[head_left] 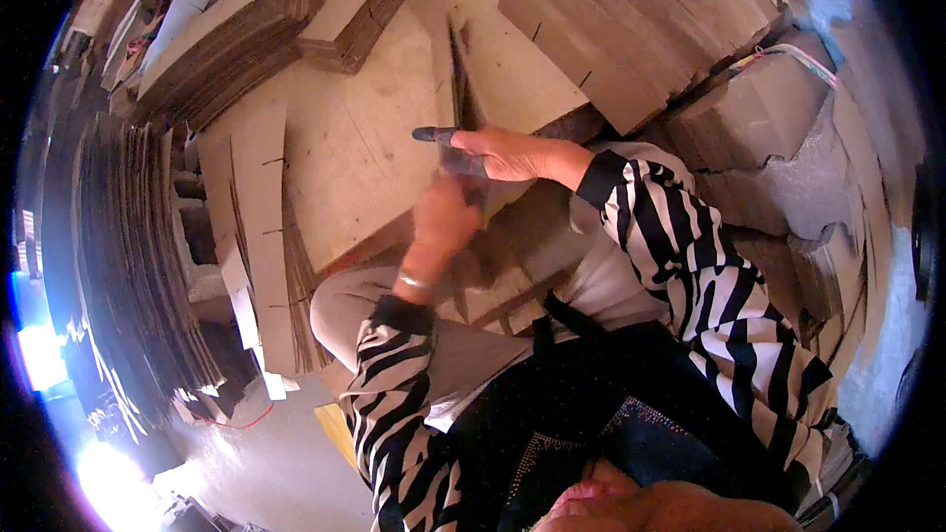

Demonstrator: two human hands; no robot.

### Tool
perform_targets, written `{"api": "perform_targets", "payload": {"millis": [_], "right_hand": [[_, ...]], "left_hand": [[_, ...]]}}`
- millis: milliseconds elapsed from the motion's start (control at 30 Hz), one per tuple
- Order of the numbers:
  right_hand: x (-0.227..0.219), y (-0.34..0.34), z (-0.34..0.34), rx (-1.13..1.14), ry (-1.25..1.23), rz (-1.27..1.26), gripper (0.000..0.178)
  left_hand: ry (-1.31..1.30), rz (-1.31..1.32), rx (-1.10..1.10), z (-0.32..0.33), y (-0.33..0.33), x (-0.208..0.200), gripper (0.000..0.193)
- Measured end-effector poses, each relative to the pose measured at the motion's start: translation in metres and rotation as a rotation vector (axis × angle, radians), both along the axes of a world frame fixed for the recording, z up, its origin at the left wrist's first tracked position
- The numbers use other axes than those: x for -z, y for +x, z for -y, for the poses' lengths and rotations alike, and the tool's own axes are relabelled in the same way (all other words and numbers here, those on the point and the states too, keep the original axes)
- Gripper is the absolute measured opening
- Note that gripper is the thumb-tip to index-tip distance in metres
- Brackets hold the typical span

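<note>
My right hand point(514, 156) is above a pale wooden board point(360, 128). One finger points left, with a dark covering point(434, 135) on it, and a grey-dark covering point(465, 164) shows around the fingers below. Nothing plainly sits in its grasp. Just below and left, my left hand point(443, 219) is smeared by motion, its fingers close to the right hand's dark-covered fingers. Whether the two touch, I cannot tell. A silvery band point(414, 282) circles the left wrist.
Stacked cardboard sheets point(232, 44) lie at the far left, beside another cardboard bundle point(365, 15). A tall stack of sheets point(133, 246) stands at the left. Wide cardboard point(621, 30) spreads at the far right, above a wrapped bundle point(749, 118). Narrow cardboard strips point(261, 236) flank the board.
</note>
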State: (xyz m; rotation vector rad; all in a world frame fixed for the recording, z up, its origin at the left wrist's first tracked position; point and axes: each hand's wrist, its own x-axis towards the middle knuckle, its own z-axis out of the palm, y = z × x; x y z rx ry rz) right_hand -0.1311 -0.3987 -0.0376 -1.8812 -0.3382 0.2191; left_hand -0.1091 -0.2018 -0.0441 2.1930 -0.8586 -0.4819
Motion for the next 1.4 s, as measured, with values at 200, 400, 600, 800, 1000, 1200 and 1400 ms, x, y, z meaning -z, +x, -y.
{"api": "perform_targets", "payload": {"millis": [200,400,600,800,1000,1200,1400], "right_hand": [[-0.068,-0.006,0.038,0.253,0.507,-0.122,0.038],[-0.068,-0.008,0.06,0.303,0.663,-0.114,0.046],[-0.067,0.005,0.042,0.307,0.51,-0.157,0.038],[-0.073,-0.004,0.052,0.459,0.25,-0.148,0.03],[-0.052,-0.049,0.155,0.827,-0.832,0.388,0.036],[-0.013,-0.101,0.194,0.856,-1.352,0.231,0.04],[-0.041,-0.079,0.192,1.088,-0.914,0.28,0.025]], "left_hand": [[-0.189,0.161,-0.2,-0.048,0.023,-0.067,0.056],[-0.18,0.344,-0.522,-0.185,0.061,-0.171,0.052],[0.705,0.965,-0.629,-0.301,0.089,-0.165,0.047],[0.946,0.349,-0.543,-0.399,0.111,-0.021,0.055],[0.845,0.379,-0.536,-0.438,0.146,-0.027,0.041],[0.714,0.554,-0.638,-0.225,0.154,-0.063,0.033],[0.968,0.863,-0.738,-0.161,0.172,-0.012,0.03]]}}
